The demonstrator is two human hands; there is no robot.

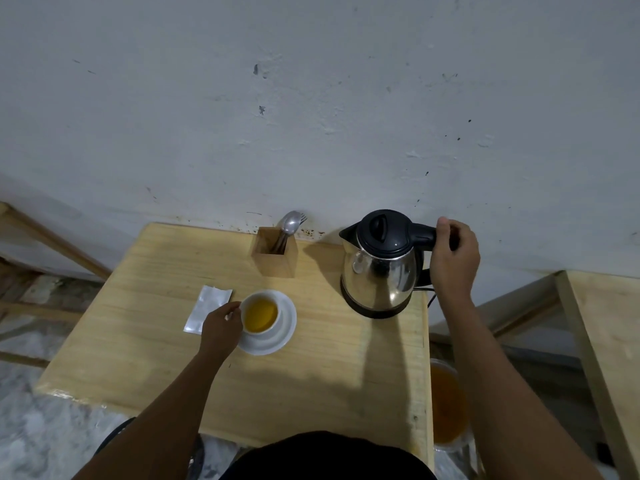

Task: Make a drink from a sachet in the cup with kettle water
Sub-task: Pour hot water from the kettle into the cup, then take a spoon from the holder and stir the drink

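A pale grey-white wall (pixel 311 98) fills the space above both hands, scuffed with small dark marks and chipped spots, and stained brown along its foot. Under the hands stands a light wooden table (pixel 311 368), pushed against that wall; soft shadows fall across its top. Right of the right hand sits a second wooden table (pixel 609 323) of the same pale wood. Left of the left hand, a slanted wooden frame (pixel 52 237) leans near the wall. The floor (pixel 41 438) below is mottled grey stone.
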